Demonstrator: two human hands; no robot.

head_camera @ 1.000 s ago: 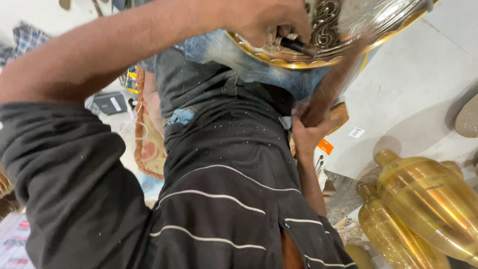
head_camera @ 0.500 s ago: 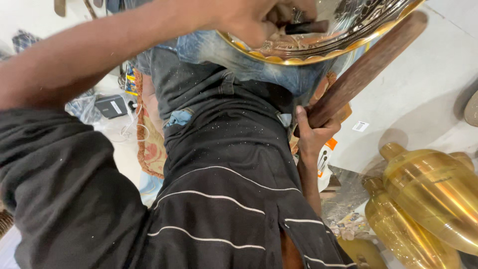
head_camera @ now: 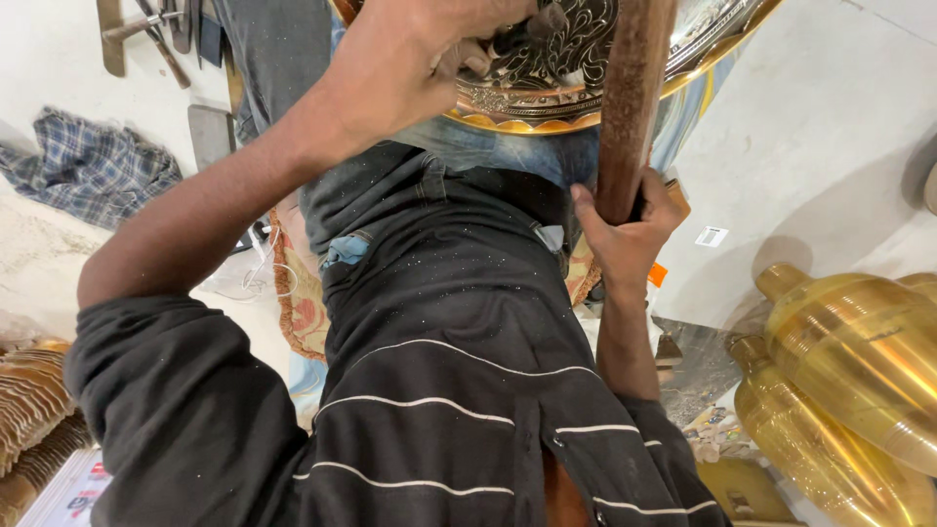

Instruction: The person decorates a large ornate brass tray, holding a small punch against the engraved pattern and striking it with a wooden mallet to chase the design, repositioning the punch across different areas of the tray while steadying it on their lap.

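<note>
My left hand rests on an engraved brass plate that lies across my lap. Its fingers are closed on a small dark punch set against the plate's patterned face. My right hand grips the lower end of a thick wooden stick. The stick stands nearly upright in front of the plate, and its top runs out of view. My black striped shirt fills the lower middle of the view.
Two large shiny brass vessels lie on the floor at the right. A checked cloth and some hand tools lie at the upper left. Stacked ridged brass pieces sit at the lower left edge.
The wooden stick in my right hand came up into view, then swung from leaning right to nearly upright over the plate. My left hand stayed on the plate with the punch.
</note>
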